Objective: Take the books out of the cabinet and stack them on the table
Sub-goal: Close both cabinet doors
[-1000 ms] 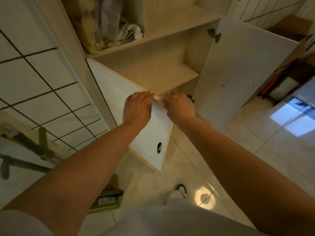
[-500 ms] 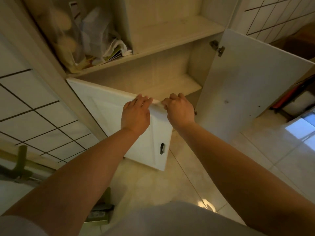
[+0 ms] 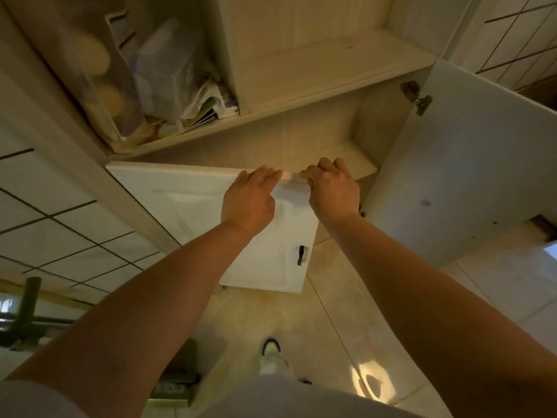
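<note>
Cabinet stands open, both doors swung out. Left hand and right hand sit side by side on top edge of left door, fingers curled over it, gripping. Books and papers lie bagged on upper left shelf, far from hands.

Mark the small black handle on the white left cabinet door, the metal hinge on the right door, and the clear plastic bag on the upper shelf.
small black handle [image 3: 300, 255], head view, middle of the pull.
metal hinge [image 3: 417, 98], head view, its arm.
clear plastic bag [image 3: 168, 67], head view, its front face.
</note>
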